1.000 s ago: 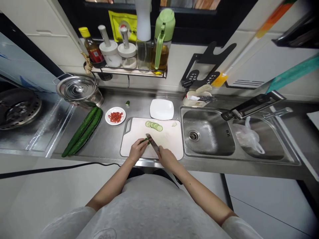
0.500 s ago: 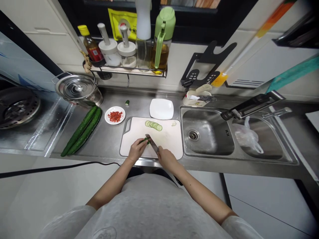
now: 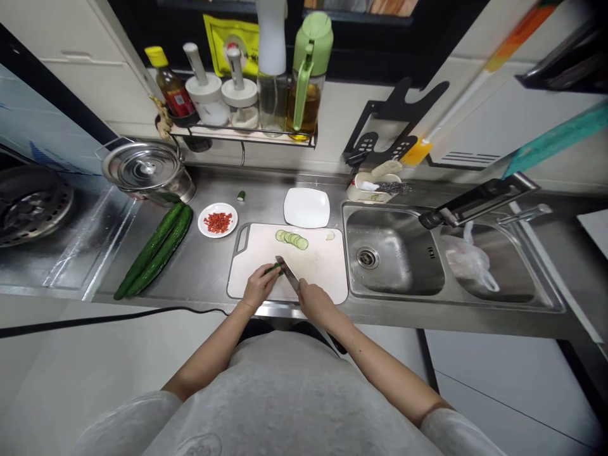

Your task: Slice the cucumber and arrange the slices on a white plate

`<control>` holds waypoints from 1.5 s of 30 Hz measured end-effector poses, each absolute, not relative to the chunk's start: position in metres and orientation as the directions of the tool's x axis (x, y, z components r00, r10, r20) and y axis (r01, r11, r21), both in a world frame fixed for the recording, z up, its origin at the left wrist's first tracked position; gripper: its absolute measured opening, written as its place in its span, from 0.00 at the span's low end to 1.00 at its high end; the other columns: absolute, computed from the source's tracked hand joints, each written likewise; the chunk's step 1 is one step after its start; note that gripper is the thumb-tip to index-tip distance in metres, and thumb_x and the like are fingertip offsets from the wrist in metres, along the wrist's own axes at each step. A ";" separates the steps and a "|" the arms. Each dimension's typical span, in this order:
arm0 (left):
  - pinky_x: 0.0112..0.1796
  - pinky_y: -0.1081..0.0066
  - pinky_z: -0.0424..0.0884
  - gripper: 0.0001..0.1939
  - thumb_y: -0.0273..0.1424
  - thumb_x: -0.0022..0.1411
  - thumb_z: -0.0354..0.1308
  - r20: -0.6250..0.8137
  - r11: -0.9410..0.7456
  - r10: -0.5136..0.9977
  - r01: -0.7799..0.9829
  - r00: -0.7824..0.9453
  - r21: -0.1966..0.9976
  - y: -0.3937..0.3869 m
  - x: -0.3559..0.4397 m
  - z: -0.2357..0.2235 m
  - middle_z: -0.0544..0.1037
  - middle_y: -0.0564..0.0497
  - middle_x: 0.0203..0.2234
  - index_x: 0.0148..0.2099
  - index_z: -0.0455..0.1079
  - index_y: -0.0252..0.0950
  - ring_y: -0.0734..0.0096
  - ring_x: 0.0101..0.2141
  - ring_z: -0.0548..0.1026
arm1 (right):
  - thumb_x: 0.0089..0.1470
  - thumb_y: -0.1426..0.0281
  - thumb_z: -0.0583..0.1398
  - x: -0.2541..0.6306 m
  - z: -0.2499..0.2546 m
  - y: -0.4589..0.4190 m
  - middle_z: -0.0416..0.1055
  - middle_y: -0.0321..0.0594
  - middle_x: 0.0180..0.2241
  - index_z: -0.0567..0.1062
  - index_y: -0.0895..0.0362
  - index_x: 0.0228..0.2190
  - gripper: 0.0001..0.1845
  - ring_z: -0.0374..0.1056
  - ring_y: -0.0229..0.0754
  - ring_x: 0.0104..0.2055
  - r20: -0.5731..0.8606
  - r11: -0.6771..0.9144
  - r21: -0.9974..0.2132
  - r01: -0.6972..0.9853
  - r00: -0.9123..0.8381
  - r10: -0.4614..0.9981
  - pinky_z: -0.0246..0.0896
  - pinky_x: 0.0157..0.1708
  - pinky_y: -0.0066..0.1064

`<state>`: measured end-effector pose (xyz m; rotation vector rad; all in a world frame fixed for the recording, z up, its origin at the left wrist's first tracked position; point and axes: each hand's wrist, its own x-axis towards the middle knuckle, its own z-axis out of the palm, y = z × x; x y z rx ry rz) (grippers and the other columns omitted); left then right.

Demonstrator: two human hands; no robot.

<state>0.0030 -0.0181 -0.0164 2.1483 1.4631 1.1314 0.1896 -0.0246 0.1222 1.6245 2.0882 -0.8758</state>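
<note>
Your left hand point(image 3: 258, 285) has its fingers closed down on a dark-green-skinned cucumber piece point(image 3: 280, 272) near the front edge of the white, grey-rimmed cutting board point(image 3: 244, 272), while your right hand point(image 3: 315, 304) is wrapped firmly around the handle of a metal-bladed kitchen knife point(image 3: 289, 273), its blade right beside those fingers. Behind the blade lies an overlapping row of pale green round slices point(image 3: 291, 239), with a white, rounded-square plate point(image 3: 306, 208) just beyond the board.
</note>
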 end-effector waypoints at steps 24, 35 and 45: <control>0.46 0.66 0.75 0.12 0.30 0.64 0.53 0.478 -0.441 0.869 0.641 0.128 0.629 -0.021 0.006 -0.026 0.75 0.46 0.43 0.48 0.73 0.41 0.70 0.44 0.75 | 0.60 0.75 0.47 0.182 0.112 -0.025 0.73 0.51 0.36 0.63 0.61 0.45 0.12 0.71 0.47 0.40 -0.592 0.154 -0.268 0.951 -0.289 0.752 0.56 0.33 0.31; 0.46 0.66 0.75 0.12 0.30 0.64 0.52 0.469 -0.419 0.877 0.647 0.107 0.636 -0.021 0.007 -0.024 0.75 0.45 0.42 0.48 0.73 0.40 0.70 0.44 0.74 | 0.59 0.76 0.47 0.176 0.116 -0.021 0.73 0.51 0.37 0.62 0.61 0.47 0.14 0.71 0.47 0.41 -0.629 0.167 -0.229 0.959 -0.276 0.727 0.58 0.34 0.31; 0.46 0.66 0.75 0.13 0.30 0.65 0.52 0.470 -0.418 0.877 0.642 0.101 0.643 -0.020 0.007 -0.026 0.74 0.46 0.43 0.49 0.72 0.41 0.71 0.44 0.74 | 0.59 0.77 0.47 0.175 0.117 -0.022 0.72 0.51 0.38 0.62 0.61 0.47 0.15 0.71 0.47 0.42 -0.635 0.180 -0.226 0.957 -0.284 0.719 0.59 0.35 0.31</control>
